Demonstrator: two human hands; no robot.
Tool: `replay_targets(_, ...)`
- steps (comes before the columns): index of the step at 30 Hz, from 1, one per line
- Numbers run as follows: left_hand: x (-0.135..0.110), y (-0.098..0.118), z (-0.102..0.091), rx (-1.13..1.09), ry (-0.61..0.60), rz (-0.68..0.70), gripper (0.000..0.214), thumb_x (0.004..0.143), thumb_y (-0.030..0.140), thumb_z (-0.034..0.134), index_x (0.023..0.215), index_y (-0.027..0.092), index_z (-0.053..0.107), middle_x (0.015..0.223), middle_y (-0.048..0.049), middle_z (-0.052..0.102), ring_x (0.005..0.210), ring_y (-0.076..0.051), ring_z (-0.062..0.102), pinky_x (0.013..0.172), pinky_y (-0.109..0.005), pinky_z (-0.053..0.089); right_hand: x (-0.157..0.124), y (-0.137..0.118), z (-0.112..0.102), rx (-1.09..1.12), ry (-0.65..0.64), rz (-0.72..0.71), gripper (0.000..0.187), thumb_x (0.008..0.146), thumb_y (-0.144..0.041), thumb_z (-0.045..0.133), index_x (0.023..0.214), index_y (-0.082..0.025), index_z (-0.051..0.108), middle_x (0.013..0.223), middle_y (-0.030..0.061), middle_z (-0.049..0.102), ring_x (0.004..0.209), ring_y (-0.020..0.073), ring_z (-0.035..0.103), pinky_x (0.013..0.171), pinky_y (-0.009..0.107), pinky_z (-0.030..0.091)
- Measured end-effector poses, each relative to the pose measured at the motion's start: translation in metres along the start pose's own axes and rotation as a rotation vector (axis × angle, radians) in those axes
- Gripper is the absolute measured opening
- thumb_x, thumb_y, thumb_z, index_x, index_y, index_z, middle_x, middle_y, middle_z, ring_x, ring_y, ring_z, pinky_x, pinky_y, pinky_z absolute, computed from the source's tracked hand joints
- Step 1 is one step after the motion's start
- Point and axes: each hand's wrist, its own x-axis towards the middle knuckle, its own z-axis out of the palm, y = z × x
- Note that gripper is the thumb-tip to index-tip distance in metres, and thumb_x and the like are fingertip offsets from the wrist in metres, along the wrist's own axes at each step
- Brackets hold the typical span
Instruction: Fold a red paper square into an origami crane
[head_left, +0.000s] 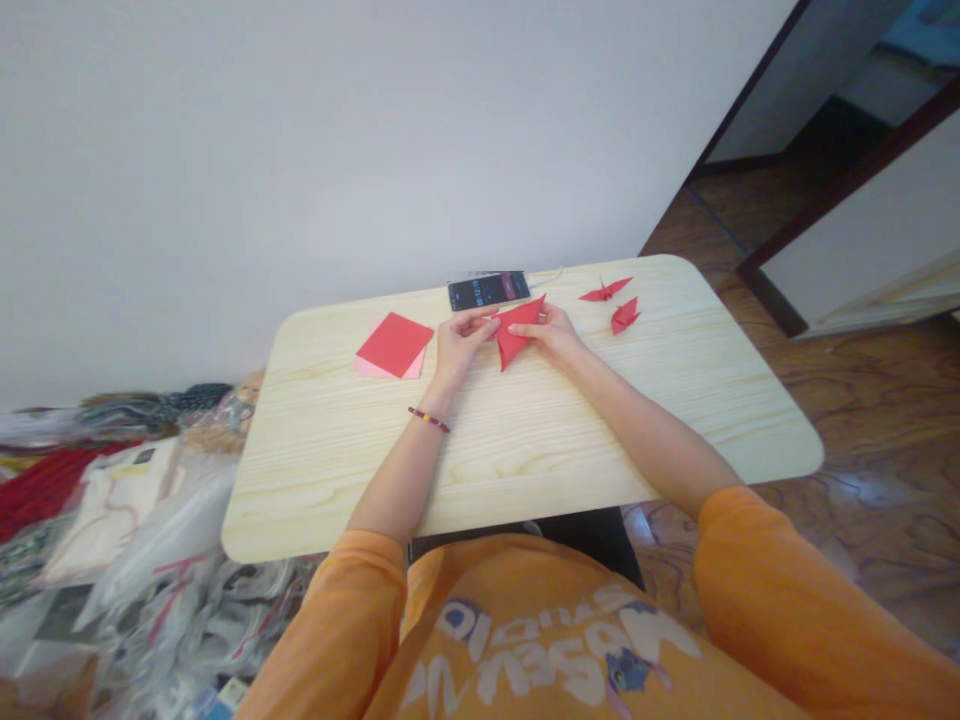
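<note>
A partly folded sheet of red origami paper (513, 345) is held up between my two hands over the middle of the table. My left hand (463, 345) pinches its left edge, thumb in front. On the other side, my right hand (553, 335) grips it with the thumb stretched across its face. Left of my left hand lies a stack of square paper (395, 345), a red sheet over pink. Two folded red shapes rest to the right: a paper crane (606, 291) with spread wings, and a more compact folded piece (625, 316) just nearer me.
A phone (489, 291) with a lit screen and a white cable lies at the back of the pale wooden table (525, 450), against the wall. Bags and clothes (172, 540) are piled on the left. A doorway with wooden floor is on the right.
</note>
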Motion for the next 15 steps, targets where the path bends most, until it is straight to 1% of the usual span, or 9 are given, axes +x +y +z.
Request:
replay_targets(3,0.0001,-0.0009,0.0005,-0.018,0.015,-0.029,0.042,0.058,0.038,0.083,0.095,0.019,0.074,0.069,-0.0017,0.07,0.066,-0.013,0.064,0.072,-0.027,0.052,0.0006,0.0007,-0.0005,0.003,0.009,0.006,0.056,0.036,-0.023,0.089,0.083,-0.02,0.058,0.084,0.0032,0.072,0.092,0.0242,0.068,0.092,0.042,0.053)
replay_targets(7,-0.0004,-0.002,0.0009,-0.014,0.036,-0.035,0.036,0.057,0.039,0.083,0.083,0.016,0.075,0.077,-0.0061,0.073,0.07,-0.015,0.065,0.073,-0.028,0.053,0.0004,0.0005,-0.0001,0.017,0.021,0.003,0.056,0.034,-0.022,0.09,0.082,-0.019,0.06,0.081,0.0029,0.072,0.086,0.0228,0.069,0.091,0.041,0.053)
replay_targets(11,-0.0001,-0.0033,0.001,-0.015,0.052,-0.027,0.033,0.057,0.039,0.084,0.079,0.016,0.075,0.078,-0.0061,0.073,0.069,-0.015,0.065,0.07,-0.028,0.053,0.0011,0.0011,-0.0001,0.012,0.028,-0.002,0.055,0.033,-0.023,0.09,0.079,-0.02,0.06,0.078,0.0013,0.072,0.079,0.0204,0.069,0.09,0.041,0.054)
replay_targets(15,0.0004,-0.0046,0.0017,-0.019,0.072,-0.046,0.033,0.056,0.038,0.084,0.077,0.015,0.074,0.076,-0.0063,0.073,0.067,-0.015,0.065,0.07,-0.029,0.053,0.003,0.0035,-0.0008,-0.001,0.031,-0.006,0.056,0.033,-0.024,0.09,0.081,-0.019,0.06,0.079,0.0024,0.073,0.083,0.0224,0.069,0.09,0.042,0.054)
